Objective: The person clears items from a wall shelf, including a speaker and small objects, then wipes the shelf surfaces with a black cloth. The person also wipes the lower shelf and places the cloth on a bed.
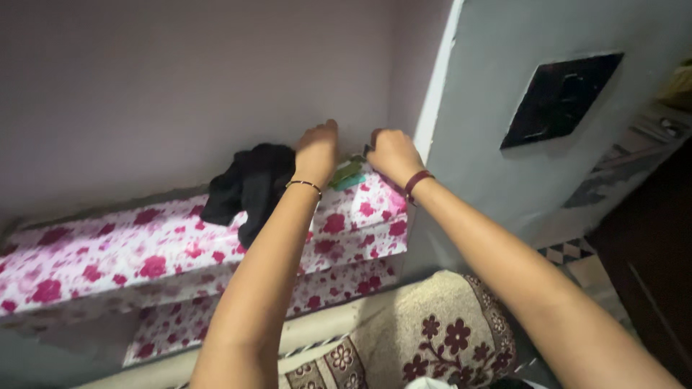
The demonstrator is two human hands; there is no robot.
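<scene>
Near the middle of the frame my left hand [316, 150] and right hand [391, 154] curl at the back of the flowery shelf [108, 248], fingers bent around a green thing [347, 175], though I cannot tell if they grip it, beside a black cloth [249, 184].

Dim, soft indoor light, mild blur throughout, deep shadow at lower left.

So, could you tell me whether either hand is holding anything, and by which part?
It cannot be told for certain. Both hands, left and right, are curled at a green item on the floral shelf, their fingertips hidden.
</scene>
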